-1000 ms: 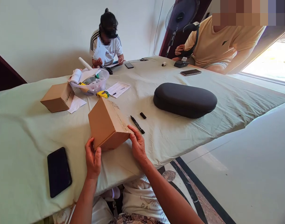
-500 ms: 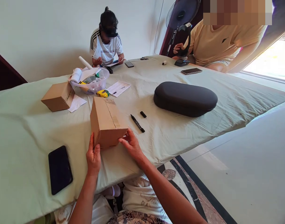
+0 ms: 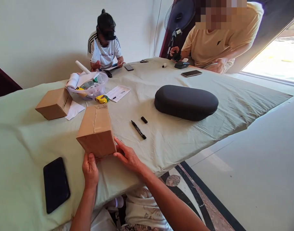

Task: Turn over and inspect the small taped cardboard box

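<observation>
Since the earlier frame, the box (image 3: 96, 133) has turned and shifted left, bringing its top seam nearly in line with the wearer; both hands have moved with it.

The left hand (image 3: 90, 171) grips the lower left of the near face, thumb in front, fingers partly hidden. The right hand (image 3: 129, 157) holds the lower right corner between thumb and fingers. The box is at the near side of the bench (image 3: 171, 144), top flaps closed; its contents are not visible. Whether its base rests fully on the cloth cannot be told.

Right of the box lie an uncapped marker (image 3: 138, 130) and, just beside it, the cap (image 3: 144, 120). A phone (image 3: 56, 185) lies face up left of the left hand.

Beyond the box, a tape measure (image 3: 102, 99) sits against or just beside a clear tub (image 3: 102, 88). The tub contains a bottle (image 3: 90, 83), a paper roll (image 3: 73, 81), a white tube (image 3: 82, 67) projecting over the rim, and other items too crowded to identify. A second box (image 3: 53, 104) stands left of the tub. To the right, a dark case (image 3: 186, 104) is closed, contents hidden.
</observation>
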A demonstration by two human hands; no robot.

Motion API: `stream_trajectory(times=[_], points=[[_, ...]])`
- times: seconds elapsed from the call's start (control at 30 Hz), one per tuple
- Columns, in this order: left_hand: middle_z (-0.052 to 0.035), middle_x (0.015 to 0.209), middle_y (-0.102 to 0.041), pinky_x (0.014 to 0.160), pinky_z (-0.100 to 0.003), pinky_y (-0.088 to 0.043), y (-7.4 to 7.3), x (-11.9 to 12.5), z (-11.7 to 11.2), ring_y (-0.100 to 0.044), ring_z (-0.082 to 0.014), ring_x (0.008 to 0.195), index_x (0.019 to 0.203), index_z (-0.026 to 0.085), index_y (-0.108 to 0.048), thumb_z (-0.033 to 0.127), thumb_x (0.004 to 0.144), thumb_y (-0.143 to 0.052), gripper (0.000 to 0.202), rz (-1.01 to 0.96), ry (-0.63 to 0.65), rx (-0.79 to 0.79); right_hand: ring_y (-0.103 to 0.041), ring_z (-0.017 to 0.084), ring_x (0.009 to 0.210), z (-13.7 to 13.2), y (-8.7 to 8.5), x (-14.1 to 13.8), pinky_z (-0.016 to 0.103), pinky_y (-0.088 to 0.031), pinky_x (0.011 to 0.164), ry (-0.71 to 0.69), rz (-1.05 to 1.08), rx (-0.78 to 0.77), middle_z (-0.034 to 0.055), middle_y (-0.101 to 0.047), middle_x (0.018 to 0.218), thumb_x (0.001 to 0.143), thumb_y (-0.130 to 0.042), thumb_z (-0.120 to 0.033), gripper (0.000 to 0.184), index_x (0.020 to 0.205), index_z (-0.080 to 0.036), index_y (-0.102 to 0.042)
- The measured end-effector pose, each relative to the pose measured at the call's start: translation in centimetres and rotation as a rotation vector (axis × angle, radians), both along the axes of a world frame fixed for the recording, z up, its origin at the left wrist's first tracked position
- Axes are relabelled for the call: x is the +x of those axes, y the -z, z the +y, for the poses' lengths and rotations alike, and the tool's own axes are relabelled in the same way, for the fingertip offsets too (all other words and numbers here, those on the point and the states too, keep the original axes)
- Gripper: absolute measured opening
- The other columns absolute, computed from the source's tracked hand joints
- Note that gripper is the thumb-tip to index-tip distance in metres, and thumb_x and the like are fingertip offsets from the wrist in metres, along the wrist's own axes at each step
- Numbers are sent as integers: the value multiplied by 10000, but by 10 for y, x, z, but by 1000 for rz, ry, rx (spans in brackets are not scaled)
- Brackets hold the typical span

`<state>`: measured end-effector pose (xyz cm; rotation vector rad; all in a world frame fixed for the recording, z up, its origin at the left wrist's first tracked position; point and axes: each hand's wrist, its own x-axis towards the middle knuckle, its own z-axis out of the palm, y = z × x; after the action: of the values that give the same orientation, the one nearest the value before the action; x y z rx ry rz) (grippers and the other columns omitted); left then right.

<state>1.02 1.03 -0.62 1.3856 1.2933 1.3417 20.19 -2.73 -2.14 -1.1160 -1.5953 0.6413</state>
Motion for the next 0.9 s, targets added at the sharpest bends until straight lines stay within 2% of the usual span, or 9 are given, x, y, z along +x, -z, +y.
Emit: stream_trajectory(times=[0.13,0.2,0.3,0.4,0.47,0.53,0.63,0.73,0.9], points=[[-87,841,-740,616,-334,-574,-2,0,-2,-709,-227,661,1111,156,-608,696,853,-486,610,237,14,-25,-569,146,715,-3,-3,3,289,-523,707,76,-23,-9,19,-645,884,1025,-404,-421,585,1562,-234,-267],[-66,756,-734,626,-339,-563,-3,1,-3,-709,-237,647,1076,166,-614,686,842,-507,580,312,13,3,-558,142,682,-3,-4,3,281,-517,687,97,-17,-35,1,-630,830,1021,-404,-401,573,1554,-230,-283],[-77,812,-751,635,-329,-548,-5,4,-5,-728,-255,731,1101,170,-618,667,824,-550,573,402,-12,61,-576,141,672,-3,-6,-1,271,-511,653,121,11,-75,2,-647,857,987,-470,-432,620,1545,-233,-286],[-107,920,-762,660,-338,-543,-7,9,-7,-734,-278,813,1236,153,-590,660,796,-596,671,502,-18,104,-618,165,680,-4,-11,-6,286,-512,635,205,-17,-128,34,-685,914,912,-594,-519,763,1536,-216,-278],[-116,926,-760,666,-350,-542,-7,11,-8,-733,-291,814,1303,140,-559,671,764,-629,760,548,-23,121,-624,186,652,-6,-14,-10,300,-502,618,300,-92,-164,31,-686,840,830,-684,-579,875,1514,-183,-308],[-114,920,-758,656,-351,-540,-6,12,-8,-732,-288,783,1334,139,-538,673,741,-653,806,561,-37,117,-624,200,627,-7,-16,-12,296,-477,592,381,-164,-194,9,-661,747,768,-736,-612,909,1468,-162,-370],[-102,900,-758,647,-346,-536,-4,11,-9,-730,-278,768,1329,147,-541,664,750,-646,783,553,-48,98,-625,189,609,-8,-16,-13,272,-441,565,399,-198,-215,-14,-645,716,812,-711,-577,783,1412,-172,-416],[-102,885,-758,669,-353,-540,-1,8,-8,-727,-286,803,1272,147,-578,677,758,-625,740,529,-42,88,-616,171,610,-7,-13,-11,261,-432,571,363,-194,-189,-19,-651,740,894,-644,-494,660,1415,-179,-390],[-95,911,-760,696,-347,-541,-1,7,-6,-722,-272,819,1210,168,-605,662,766,-629,665,472,-35,65,-604,165,623,-7,-9,-7,261,-439,595,295,-183,-165,-34,-633,721,959,-552,-413,556,1428,-180,-364]])
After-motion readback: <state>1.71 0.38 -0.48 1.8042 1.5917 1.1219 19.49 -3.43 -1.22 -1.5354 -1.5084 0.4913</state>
